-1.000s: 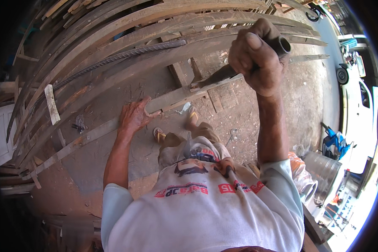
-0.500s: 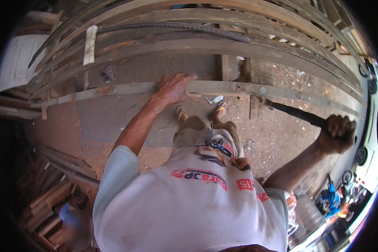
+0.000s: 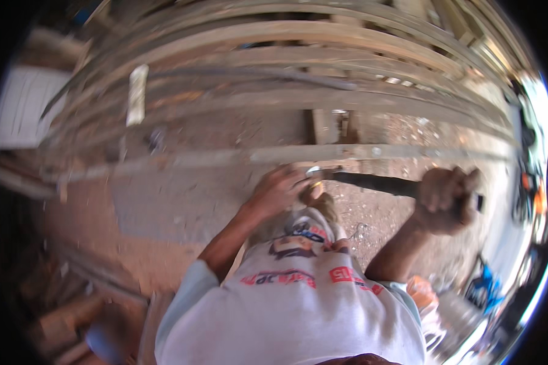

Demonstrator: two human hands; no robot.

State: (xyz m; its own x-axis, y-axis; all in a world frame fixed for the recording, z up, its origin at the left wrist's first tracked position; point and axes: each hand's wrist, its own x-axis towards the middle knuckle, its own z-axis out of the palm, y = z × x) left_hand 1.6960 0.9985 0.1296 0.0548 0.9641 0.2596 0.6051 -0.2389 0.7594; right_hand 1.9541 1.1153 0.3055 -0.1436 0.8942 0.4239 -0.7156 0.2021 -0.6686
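Note:
In my right hand point(image 3: 447, 201) is the long black handle of a hammer point(image 3: 377, 182), my fingers wrapped round it near its end. The hammer lies roughly level, its head end pointing left toward my left hand point(image 3: 279, 190). My left hand is beside that head end, in front of my body; its fingers are smeared by motion, so whether they touch the hammer or hold anything I cannot tell. Just beyond both hands runs a long narrow wooden beam point(image 3: 243, 157), which neither hand clearly touches.
Several long planks point(image 3: 256, 100) stretch across the far side, with a dark ridged metal bar point(image 3: 286, 75) and a pale short strip point(image 3: 137, 94) on them. Wood pieces point(image 3: 73, 319) are piled at lower left. A blue thing point(image 3: 484, 289) and vehicles are on the right.
My left hand has left the beam and come back toward my body. My right hand has drawn the hammer left and away from the beam, bringing its head end beside my left hand.

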